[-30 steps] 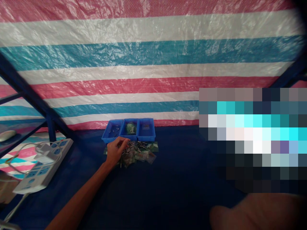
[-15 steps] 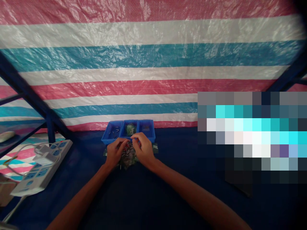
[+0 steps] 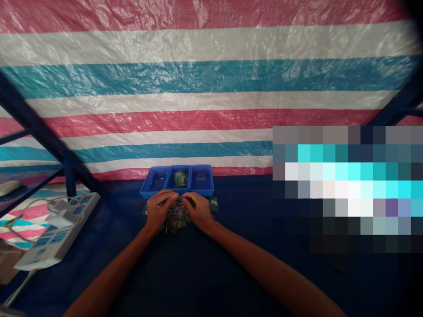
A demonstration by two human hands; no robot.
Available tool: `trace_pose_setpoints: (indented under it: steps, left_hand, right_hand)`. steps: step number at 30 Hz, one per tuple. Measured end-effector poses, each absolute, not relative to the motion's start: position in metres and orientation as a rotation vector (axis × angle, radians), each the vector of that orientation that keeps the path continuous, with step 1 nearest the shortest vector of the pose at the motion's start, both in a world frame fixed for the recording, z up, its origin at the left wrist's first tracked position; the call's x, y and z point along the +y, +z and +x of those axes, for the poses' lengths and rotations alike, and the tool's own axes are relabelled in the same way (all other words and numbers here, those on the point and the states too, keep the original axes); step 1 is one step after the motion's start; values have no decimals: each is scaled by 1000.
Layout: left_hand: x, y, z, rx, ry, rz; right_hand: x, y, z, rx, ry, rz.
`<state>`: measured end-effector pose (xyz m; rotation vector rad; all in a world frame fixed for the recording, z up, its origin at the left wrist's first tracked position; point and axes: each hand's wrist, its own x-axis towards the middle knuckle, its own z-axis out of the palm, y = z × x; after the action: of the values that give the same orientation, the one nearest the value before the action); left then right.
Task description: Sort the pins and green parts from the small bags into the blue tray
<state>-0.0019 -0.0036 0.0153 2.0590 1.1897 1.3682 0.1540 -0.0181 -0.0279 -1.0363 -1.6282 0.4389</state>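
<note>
My left hand (image 3: 161,209) and my right hand (image 3: 198,210) face each other just in front of the blue bins, fingertips nearly meeting. Each hand is closed in a pinch; whatever lies between the fingertips is too small to name. Below and between them rests a clear plastic bag (image 3: 176,223) with several small, thin metal pieces (image 3: 174,208) on or in it. Dark green sheet material (image 3: 213,204) shows beside my right hand, partly hidden by it.
Three blue bins stand behind my hands: the left bin (image 3: 155,181) has a few thin pieces, the middle bin (image 3: 180,178) a greenish bag, the right bin (image 3: 201,178) a small flat item. A power strip (image 3: 62,233) with cords lies left. A striped tarp (image 3: 211,101) hangs behind.
My right hand has lowered slightly, its fingertips coming down from over the bins' front edge toward the metal pieces. My left hand has barely moved.
</note>
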Motion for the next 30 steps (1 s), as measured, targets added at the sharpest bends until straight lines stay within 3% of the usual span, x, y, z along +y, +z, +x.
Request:
trace_pose_setpoints:
  steps: [30]
  left_hand:
    - [1, 8, -6, 1282, 1330, 2354]
  right_hand:
    - [-16, -26, 156, -1539, 418, -1077]
